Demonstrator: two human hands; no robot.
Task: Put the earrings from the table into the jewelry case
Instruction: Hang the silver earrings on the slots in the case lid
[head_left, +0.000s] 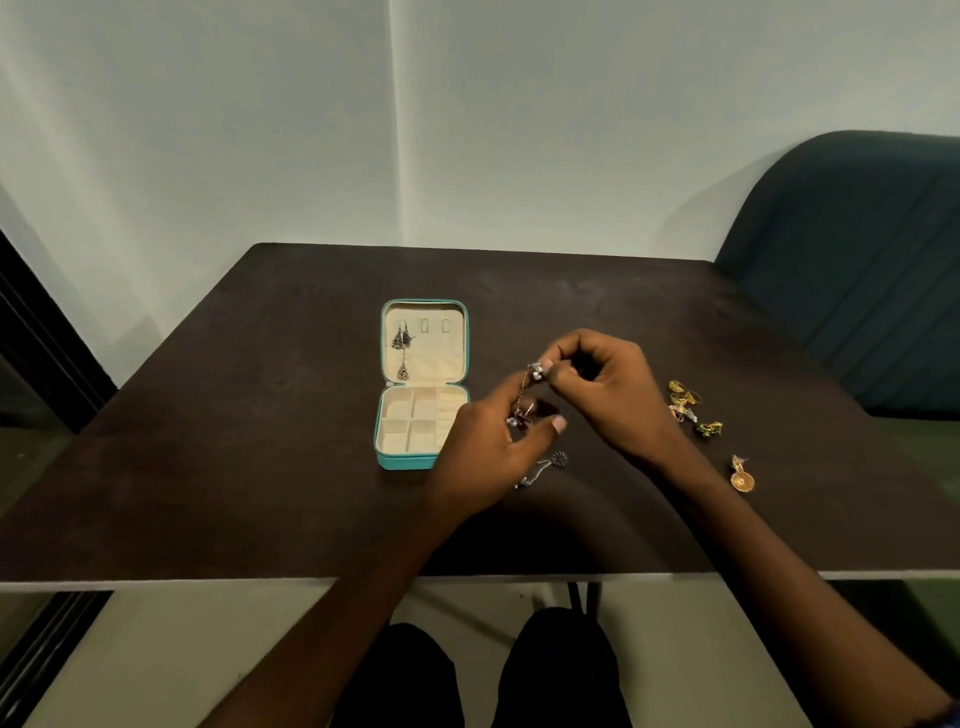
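An open teal jewelry case (383, 460) with cream lining lies on the dark table. A dark dangling earring (400, 339) hangs in its lid, with another (403, 371) just below it. My right hand (610, 387) pinches the top of a silver chain earring (523, 389), and my left hand (488, 452) holds its lower end, just right of the case. Another silver earring (545, 469) lies on the table under my left hand. Several gold earrings (684, 400), a green-gold one (709, 428) and a round gold one (743, 475) lie to the right.
The dark table (234, 415) meets a white wall at the back. A dark teal chair (857, 260) stands at the table's right rear corner. My knees show below the table's near edge.
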